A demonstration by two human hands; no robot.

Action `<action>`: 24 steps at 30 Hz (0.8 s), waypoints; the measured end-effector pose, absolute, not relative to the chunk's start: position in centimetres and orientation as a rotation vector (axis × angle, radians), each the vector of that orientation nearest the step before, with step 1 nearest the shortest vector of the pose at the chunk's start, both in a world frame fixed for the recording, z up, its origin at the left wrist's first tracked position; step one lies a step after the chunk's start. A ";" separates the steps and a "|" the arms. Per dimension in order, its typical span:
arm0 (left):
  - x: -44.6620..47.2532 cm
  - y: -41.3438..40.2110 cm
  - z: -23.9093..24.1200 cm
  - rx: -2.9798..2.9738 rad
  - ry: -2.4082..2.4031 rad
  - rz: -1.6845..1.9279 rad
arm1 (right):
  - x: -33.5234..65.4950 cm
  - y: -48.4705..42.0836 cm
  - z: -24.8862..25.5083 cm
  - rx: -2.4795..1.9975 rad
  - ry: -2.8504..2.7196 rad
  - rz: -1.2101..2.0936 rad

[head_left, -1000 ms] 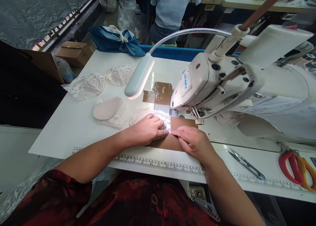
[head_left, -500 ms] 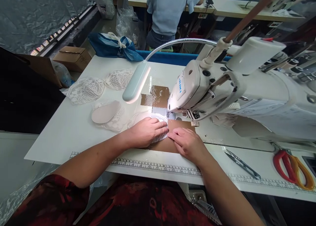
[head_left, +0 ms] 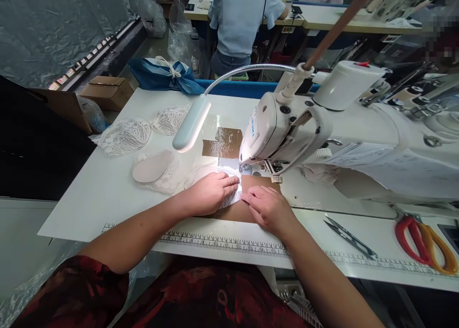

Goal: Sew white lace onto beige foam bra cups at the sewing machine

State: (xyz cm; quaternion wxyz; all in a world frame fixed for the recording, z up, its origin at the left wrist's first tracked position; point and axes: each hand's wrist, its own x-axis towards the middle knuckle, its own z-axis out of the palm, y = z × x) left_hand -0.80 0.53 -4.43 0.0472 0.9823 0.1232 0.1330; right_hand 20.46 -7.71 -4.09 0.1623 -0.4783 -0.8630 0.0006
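Note:
A white lace bra cup (head_left: 229,200) lies under the lit needle area of the sewing machine (head_left: 267,122). My left hand (head_left: 208,192) rests over the cup, palm down, its fingers together and bent onto the lace. Its thumb is hidden. My right hand (head_left: 267,206) is closed at the cup's right edge, thumb and forefinger pinching there over the brown-covered machine bed (head_left: 236,212). The fingertips of both hands almost meet just in front of the presser foot. Part of the cup is covered by my left hand.
Left on the table lie lace cups (head_left: 125,134) and a smooth beige cup pad (head_left: 152,166). A lamp (head_left: 190,127) hangs over the middle. Thread snips (head_left: 349,237) and red-and-orange scissors (head_left: 425,244) lie at right. A person (head_left: 240,22) sits beyond the table.
The camera view has shifted slightly, so the machine and table sit a little further left. Both hands keep nearly the same places on the lace.

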 end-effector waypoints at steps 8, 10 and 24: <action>-0.5 2.7 -4.1 3.039 0.383 0.308 | 20.2 -6.9 -4.4 -1.479 -2.447 -0.046; -0.4 3.3 -4.0 3.053 0.371 0.280 | 20.1 -6.6 -4.3 -1.550 -2.443 -0.054; -0.1 5.1 -3.7 2.989 0.247 0.390 | 19.0 -5.7 -4.0 -1.776 -2.352 -0.083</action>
